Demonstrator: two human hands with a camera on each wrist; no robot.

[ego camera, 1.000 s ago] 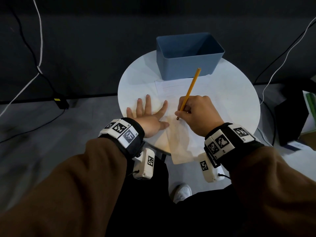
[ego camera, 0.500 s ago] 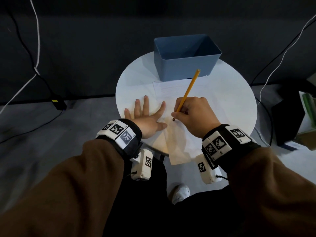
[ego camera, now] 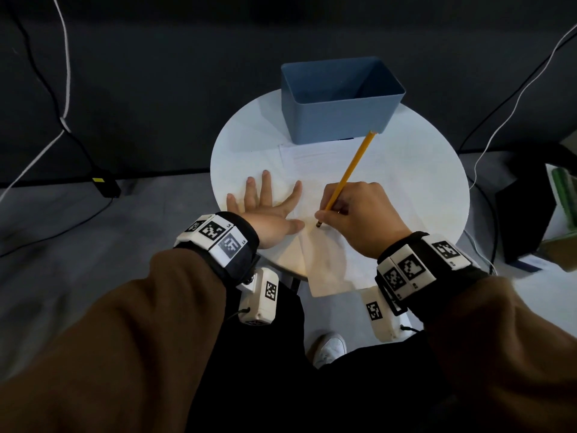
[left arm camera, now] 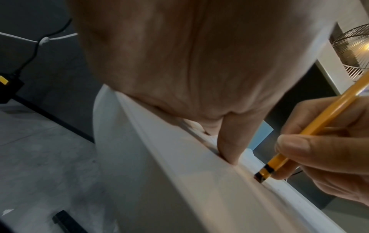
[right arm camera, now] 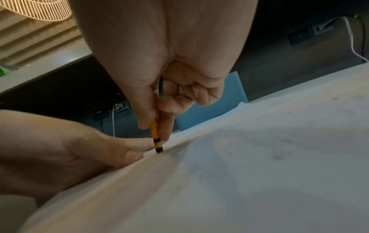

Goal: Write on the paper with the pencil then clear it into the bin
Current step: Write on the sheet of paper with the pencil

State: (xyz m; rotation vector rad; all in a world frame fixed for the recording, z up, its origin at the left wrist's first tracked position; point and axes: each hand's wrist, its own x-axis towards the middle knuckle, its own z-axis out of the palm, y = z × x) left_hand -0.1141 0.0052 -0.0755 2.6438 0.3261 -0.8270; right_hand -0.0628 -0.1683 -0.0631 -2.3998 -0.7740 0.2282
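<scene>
— Nearest the camera? — The right hand (ego camera: 359, 217) pinches the pencil (ego camera: 346, 176), its dark end touching the paper (ego camera: 331, 260) overhanging the desk (ego camera: 437, 189) at six o'clock.
— And the left hand (ego camera: 268, 210)? — Spread flat at nine o'clock, holding the sheet down.
— Beyond? — The blue bin (ego camera: 337, 120), twelve o'clock.

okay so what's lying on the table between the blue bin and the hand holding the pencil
Only the paper: in the head view, its far end fills the stretch from the blue bin to the right hand, with the pencil slanting above it. Nothing else lies there.
</scene>
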